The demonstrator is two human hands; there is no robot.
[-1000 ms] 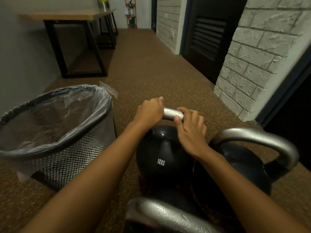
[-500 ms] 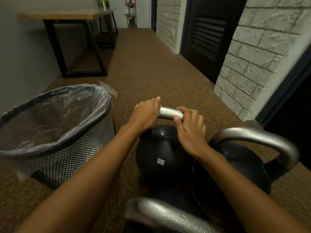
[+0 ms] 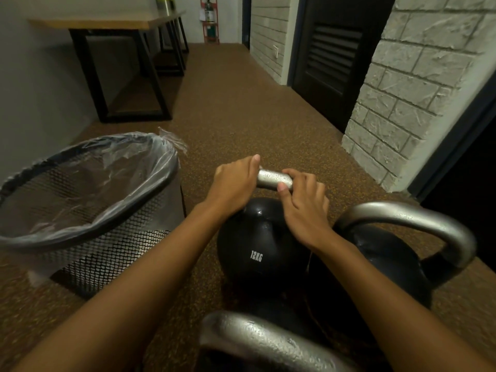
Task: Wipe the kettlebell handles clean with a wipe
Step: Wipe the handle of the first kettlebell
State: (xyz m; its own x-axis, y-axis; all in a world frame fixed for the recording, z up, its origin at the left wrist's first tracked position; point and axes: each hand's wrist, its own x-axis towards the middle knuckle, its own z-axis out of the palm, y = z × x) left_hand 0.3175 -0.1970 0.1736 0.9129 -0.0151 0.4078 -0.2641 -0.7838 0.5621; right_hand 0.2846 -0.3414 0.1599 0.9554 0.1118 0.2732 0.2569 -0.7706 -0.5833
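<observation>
View: head camera, looking forward and down along a corridor.
Floor: brown speckled floor (image 3: 241,108), running from the bottom of the frame to the far end of the corridor; everything near stands directly on it.
Left side of room: plain grey wall (image 3: 32,89), with a table (image 3: 107,22) of pale wooden top and black angled legs against it, well beyond the hands.
Far end: a red fire extinguisher (image 3: 208,9) stands against the back wall.
Right side of room: white rough brick pillar (image 3: 418,84), with a dark louvred door (image 3: 335,55) set back beyond it.
Waste basket (image 3: 112,253): black mesh, lined with a clear plastic bag folded over the rim; it stands left of the arms, near the kettlebells but apart from them.
12KG kettlebell (image 3: 257,253): black, round, marked in white, upright on the floor in the middle of the frame.
Silver handle (image 3: 273,179): on top of that kettlebell; only a short middle stretch shows between the two hands.
Left hand (image 3: 236,183): wrapped round the left end of the silver handle, thumb tip raised above it.
Right hand (image 3: 306,208): fingers curled over the right end of the silver handle, thumb pressed to its near side.
Right kettlebell (image 3: 389,259): larger, black, just beside the 12KG kettlebell, its grey loop tilted to the right.
Near handle (image 3: 257,342): a third grey, pitted loop at the bottom edge, between the forearms; its body is out of frame.
</observation>
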